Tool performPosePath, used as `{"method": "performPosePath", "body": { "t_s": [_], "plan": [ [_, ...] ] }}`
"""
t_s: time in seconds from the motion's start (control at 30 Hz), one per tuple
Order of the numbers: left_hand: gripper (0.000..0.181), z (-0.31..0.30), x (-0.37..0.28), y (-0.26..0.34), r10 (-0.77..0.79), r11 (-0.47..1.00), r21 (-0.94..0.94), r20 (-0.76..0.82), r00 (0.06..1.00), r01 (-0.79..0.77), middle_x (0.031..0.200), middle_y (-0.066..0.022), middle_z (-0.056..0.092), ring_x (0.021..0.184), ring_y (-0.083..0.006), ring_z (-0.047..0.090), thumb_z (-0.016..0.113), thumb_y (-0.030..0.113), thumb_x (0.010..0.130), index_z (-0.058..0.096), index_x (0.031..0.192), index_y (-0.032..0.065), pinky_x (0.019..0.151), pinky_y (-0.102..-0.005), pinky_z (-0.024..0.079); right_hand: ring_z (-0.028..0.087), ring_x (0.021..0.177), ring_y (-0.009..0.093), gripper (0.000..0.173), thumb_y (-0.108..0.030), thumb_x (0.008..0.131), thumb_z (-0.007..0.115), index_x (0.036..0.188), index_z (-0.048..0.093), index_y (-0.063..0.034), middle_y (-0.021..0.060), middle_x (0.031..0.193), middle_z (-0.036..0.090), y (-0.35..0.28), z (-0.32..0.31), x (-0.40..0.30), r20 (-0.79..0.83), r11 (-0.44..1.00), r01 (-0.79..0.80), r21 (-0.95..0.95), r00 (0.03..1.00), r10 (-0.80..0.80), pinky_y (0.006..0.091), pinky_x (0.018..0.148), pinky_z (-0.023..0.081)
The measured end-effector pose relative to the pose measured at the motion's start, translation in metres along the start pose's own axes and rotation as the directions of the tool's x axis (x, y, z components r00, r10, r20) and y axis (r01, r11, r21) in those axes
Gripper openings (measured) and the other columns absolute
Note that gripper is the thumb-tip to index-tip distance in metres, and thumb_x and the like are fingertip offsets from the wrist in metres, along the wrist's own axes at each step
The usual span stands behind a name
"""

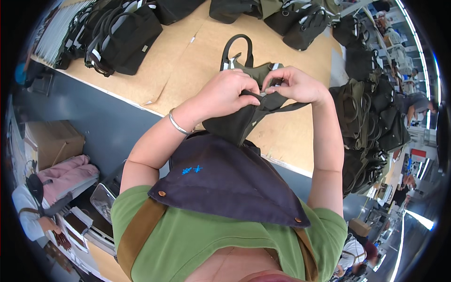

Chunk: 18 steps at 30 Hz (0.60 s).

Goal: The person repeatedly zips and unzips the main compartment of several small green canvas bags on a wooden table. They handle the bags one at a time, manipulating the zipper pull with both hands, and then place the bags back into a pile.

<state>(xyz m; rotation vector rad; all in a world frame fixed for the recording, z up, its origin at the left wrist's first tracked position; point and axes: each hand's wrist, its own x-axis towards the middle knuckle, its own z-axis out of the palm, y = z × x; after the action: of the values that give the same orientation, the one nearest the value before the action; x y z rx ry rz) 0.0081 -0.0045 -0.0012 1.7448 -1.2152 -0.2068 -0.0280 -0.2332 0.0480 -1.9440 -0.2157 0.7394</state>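
A dark fabric handbag [229, 123] with an olive lining [259, 71] is tilted at the table edge, against my apron [225, 172]. One looped handle [249, 46] stands up on its far side, with white wrapping near its base. Another strap [290, 107] sticks out to the right. My left hand [234, 92] grips the bag's upper rim between thumb and fingers. Close beside it, my right hand [297, 84] pinches the rim with thumb and forefinger, near a small pale bit. What lies between the fingertips is partly hidden.
The bag rests on a table covered in brown board [190, 70]. Several similar dark bags [130, 42] stand at the far left, more [303, 26] at the back. A large pile of bags [366, 116] rises at right. A cardboard box [54, 141] and a co-worker [30, 211] are at left.
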Motion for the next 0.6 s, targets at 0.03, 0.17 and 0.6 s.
{"method": "performPosePath", "body": {
  "t_s": [0.03, 0.17, 0.6],
  "plan": [
    [0.016, -0.0002, -0.0012, 0.0010, -0.035, 0.999, -0.010, -0.010, 0.999, 0.035, 0.082, -0.0063, 0.064, 0.075, -0.0231, 0.059, 0.078, 0.014, 0.074, 0.068, 0.084, 0.0049, 0.070, -0.0351, 0.047, 0.054, 0.077, 0.005, 0.013, -0.005, 0.087, 0.064, 0.099, 0.068, -0.0002, -0.0005, 0.083, 0.065, 0.0031, 0.0004, 0.0015, 0.016, 1.000, 0.022, 0.009, 1.000, -0.022, 0.0235, 0.070, 0.047],
    [0.016, 0.0036, -0.0052, -0.0009, -0.042, 0.999, -0.006, -0.079, 0.996, 0.041, 0.095, -0.0068, 0.065, 0.080, -0.0236, 0.061, 0.076, 0.014, 0.077, 0.066, 0.085, 0.0044, 0.074, -0.0360, 0.048, 0.057, 0.075, 0.006, 0.012, -0.003, 0.086, 0.064, 0.096, 0.069, 0.0009, 0.0004, 0.081, 0.067, 0.0062, 0.0034, 0.0044, -0.039, 0.998, 0.020, 0.055, 0.999, -0.018, 0.0235, 0.071, 0.048],
    [0.016, 0.0000, -0.0031, -0.0007, -0.157, 0.988, -0.001, 0.010, 0.988, 0.157, 0.082, -0.0098, 0.063, 0.076, -0.0281, 0.061, 0.073, 0.017, 0.080, 0.066, 0.082, 0.0039, 0.067, -0.0375, 0.047, 0.055, 0.069, 0.006, 0.018, 0.004, 0.081, 0.063, 0.096, 0.071, 0.0003, 0.0010, 0.077, 0.067, 0.0075, -0.0030, 0.0104, 0.026, 0.998, 0.038, -0.055, 0.999, -0.037, 0.0235, 0.064, 0.046]
  ]
}}
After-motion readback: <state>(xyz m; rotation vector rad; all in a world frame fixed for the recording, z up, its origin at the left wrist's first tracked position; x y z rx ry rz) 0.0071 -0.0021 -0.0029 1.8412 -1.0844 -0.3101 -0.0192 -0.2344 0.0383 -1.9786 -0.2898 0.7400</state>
